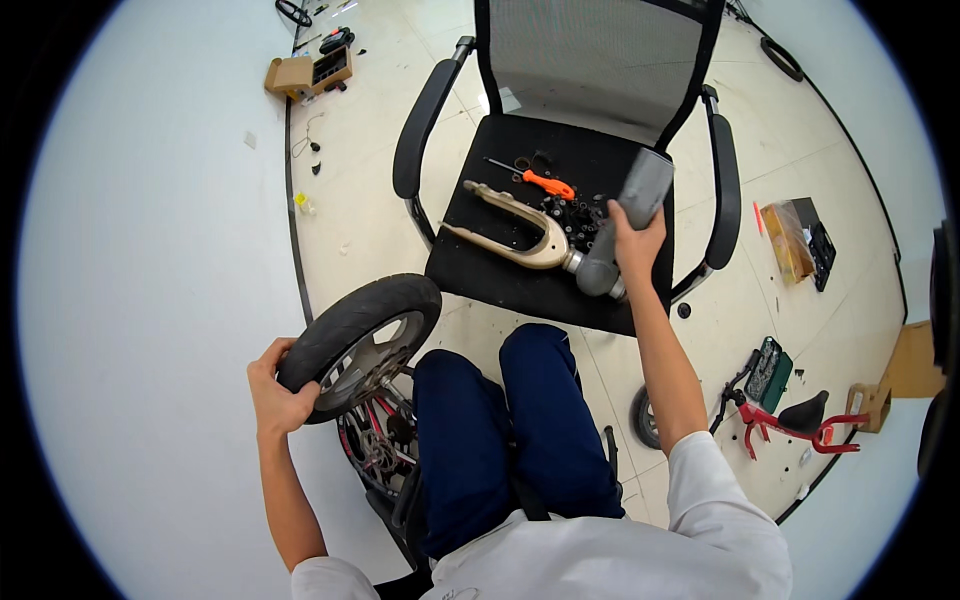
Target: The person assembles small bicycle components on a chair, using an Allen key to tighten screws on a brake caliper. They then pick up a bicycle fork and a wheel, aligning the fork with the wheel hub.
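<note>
the small black wheel [362, 343] is gripped at its tyre by the closed left hand [283, 393], beside the knee. the grey fork tube [622, 225] is clasped by the right hand [637, 246] on the chair seat [500, 275]. its long axis runs up-right from that hand, the tan fork legs [515, 222] pointing left. if tilted carelessly, the small black parts [575, 212] just left of the hand could be swept off.
</note>
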Demonstrator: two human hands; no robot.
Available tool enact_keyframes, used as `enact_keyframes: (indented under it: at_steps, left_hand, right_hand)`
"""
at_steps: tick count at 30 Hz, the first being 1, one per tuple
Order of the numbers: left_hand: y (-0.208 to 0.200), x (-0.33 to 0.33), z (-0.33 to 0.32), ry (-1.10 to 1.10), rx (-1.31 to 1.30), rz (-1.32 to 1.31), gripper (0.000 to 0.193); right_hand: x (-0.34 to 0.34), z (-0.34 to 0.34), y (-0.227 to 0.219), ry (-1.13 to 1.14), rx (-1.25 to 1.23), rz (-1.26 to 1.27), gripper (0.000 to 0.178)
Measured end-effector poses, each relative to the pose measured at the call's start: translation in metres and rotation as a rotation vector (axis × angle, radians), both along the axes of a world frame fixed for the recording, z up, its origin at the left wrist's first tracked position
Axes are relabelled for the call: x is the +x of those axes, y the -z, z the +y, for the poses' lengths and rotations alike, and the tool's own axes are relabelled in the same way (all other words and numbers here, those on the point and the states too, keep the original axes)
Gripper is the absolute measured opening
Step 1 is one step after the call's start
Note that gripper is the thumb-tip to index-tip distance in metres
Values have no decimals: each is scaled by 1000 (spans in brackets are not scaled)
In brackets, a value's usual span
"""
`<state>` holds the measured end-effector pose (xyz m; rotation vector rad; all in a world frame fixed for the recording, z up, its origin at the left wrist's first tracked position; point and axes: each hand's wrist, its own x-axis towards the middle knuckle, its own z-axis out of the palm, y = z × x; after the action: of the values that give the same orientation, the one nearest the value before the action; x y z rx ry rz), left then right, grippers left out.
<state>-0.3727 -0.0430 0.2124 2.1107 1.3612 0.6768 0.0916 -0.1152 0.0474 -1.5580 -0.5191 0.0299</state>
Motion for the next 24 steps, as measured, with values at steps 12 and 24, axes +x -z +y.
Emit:
enact_keyframes:
  at_steps: [12,24]
  left_hand:
    - [-9,14,-18,9,60,27,37]
    - [-26,22,-36,9,84,-86,37]
  right_hand:
    - [-17,-89,-16,-507,-241,-539,39]
    - [-67,-117,30,-736,-661,-971,59]
